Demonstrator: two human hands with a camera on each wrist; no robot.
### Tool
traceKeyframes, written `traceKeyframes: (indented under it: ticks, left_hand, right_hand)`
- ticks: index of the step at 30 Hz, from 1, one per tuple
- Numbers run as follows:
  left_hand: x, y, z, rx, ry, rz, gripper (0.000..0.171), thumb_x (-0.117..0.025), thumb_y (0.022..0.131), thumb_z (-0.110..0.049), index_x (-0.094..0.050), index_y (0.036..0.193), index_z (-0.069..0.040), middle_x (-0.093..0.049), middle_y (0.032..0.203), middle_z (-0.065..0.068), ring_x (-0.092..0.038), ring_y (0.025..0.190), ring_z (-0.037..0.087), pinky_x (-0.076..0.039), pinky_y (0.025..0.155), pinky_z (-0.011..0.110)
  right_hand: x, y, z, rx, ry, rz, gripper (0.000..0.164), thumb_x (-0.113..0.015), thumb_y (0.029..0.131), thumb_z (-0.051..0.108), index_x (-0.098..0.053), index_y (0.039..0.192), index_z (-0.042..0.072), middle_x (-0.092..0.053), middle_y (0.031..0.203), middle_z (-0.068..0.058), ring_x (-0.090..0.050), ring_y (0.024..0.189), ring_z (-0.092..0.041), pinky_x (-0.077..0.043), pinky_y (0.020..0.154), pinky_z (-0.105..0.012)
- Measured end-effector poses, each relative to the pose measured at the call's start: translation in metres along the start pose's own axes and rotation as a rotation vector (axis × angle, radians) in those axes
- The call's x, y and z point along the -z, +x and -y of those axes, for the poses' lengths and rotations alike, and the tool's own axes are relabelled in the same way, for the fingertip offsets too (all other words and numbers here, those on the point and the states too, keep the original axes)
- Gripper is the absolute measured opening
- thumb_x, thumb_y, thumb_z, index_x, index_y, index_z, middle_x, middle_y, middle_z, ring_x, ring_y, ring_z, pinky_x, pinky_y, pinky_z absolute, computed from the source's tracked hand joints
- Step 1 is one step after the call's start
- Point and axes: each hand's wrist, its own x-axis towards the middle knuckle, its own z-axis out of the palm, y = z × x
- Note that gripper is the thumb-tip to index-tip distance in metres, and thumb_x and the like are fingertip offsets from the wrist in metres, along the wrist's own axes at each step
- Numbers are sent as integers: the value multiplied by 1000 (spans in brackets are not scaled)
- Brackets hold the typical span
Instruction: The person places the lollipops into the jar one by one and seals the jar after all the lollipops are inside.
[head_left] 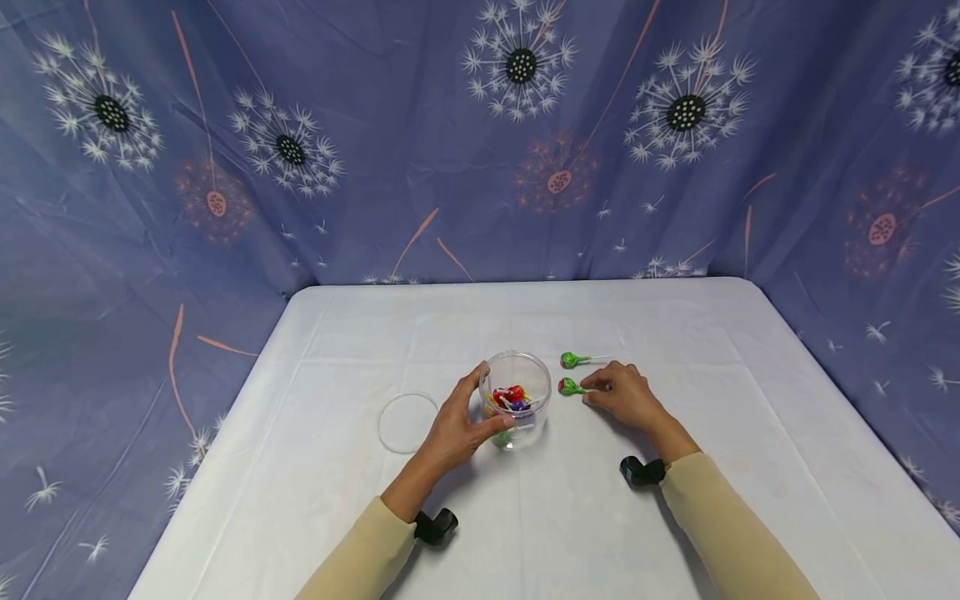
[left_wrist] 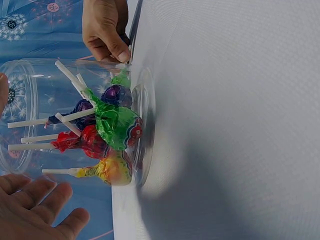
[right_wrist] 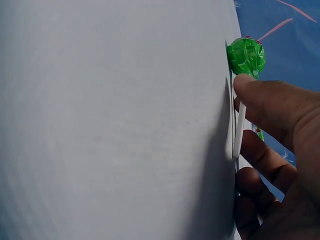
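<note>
My left hand (head_left: 450,429) grips a clear plastic jar (head_left: 534,428) from its left side, thumb across the near wall. Inside the jar, wrapped lollipops in red, yellow, purple and green (left_wrist: 117,122) lie with their sticks toward the open mouth. To the right of the jar, my right hand (head_left: 628,398) pinches the white stick of a green lollipop (right_wrist: 246,56) between thumb and fingers, close over the table. Just behind it lies a second green lollipop (head_left: 568,360), its stick pointing right.
Left of the jar, a thin clear round lid (head_left: 380,427) lies flat on the table. White cloth covers the table (head_left: 360,350). Behind and at both sides hangs a blue curtain (head_left: 420,167) with a dandelion print. Each wrist wears a small black camera (head_left: 437,527).
</note>
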Motion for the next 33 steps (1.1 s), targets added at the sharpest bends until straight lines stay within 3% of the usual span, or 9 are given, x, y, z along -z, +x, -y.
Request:
traceKeyframes:
  ticks: [8, 20, 29, 33]
  left_hand:
    - [0, 1, 0, -16, 1, -2, 91, -72, 77, -49, -23, 150, -29, -36, 151, 6, -27, 143, 31, -23, 113, 60]
    - [-1, 1, 0, -28, 0, 5, 90, -71, 77, -51, -23, 150, -29, -35, 152, 6, -26, 144, 31, -23, 113, 60]
    - [0, -1, -1, -16, 1, 1, 89, -72, 77, -48, -24, 150, -29, -36, 151, 6, -27, 143, 32, -23, 112, 61]
    - [0, -1, 0, -15, 6, -2, 89, -72, 77, -49, -24, 150, -30, -36, 151, 6, -27, 143, 31, -23, 112, 61]
  right_hand:
    - [-3, -2, -5, 36, 34, -47, 15, -73, 79, 15, -74, 94, 11, -60, 89, -6, -46, 83, -23, -32, 76, -37]
    - [-6, -2, -10, 11, 58, -104, 10, -69, 84, 15, -74, 91, 10, -62, 88, -7, -48, 85, -21, -36, 73, -31]
    - [3, -4, -4, -48, 91, -120, 13, -64, 89, 16, -74, 94, 9, -63, 91, -8, -47, 84, -20, -35, 70, -28]
    - [13, -4, 4, -30, 116, -143, 16, -64, 90, 22, -74, 95, 11, -62, 91, -6, -44, 83, -19, -35, 70, -28]
